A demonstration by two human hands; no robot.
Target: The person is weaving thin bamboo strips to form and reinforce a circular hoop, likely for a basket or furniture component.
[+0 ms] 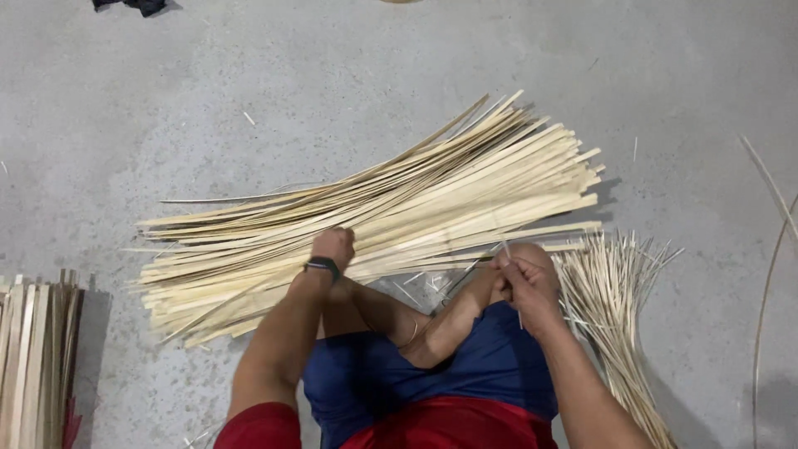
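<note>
Big strip pile [374, 220] fans across floor [249, 75] middle, mostly unprocessed. Thin sliver bundle [615, 316] lies near floor's right edge, smaller. Left hand [332, 247] presses closed on pile; right hand [524, 278] pinches one sliver [505, 248].

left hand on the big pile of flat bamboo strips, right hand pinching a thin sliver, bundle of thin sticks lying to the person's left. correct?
One error: the bundle of thin sticks lies to the person's right, not left, as the head view shows. The rest holds: the left hand rests on the pile of flat bamboo strips, and the right hand pinches a thin sliver.
</note>
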